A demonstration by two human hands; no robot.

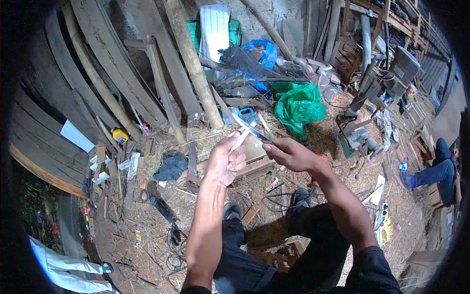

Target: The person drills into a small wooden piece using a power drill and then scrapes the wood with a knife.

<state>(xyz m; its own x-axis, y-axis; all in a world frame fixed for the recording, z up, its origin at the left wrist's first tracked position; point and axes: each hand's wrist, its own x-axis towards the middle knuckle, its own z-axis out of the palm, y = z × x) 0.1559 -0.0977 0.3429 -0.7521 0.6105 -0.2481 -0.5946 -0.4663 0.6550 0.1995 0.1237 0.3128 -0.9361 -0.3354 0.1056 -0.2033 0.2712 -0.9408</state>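
Observation:
My left hand [227,159] is closed around a slim pale wooden stick [239,141], with its upper end pointing away from me. My right hand [292,154] grips the handle of a knife [250,129]. The bright blade reaches up and left and crosses the stick near its top; whether the edge is cutting in, I cannot tell. Below both hands, between them and my feet, sits a wooden block [255,170] on the littered ground. A dark, flat, curved piece [192,169] lies just left of my left wrist.
Long planks [117,63] and poles [193,63] lean at the left and back. A green plastic bag [299,108] lies ahead, with a machine [362,139] to its right. Other people's legs show at lower left [73,269] and far right [433,174]. Shavings and scraps cover the floor.

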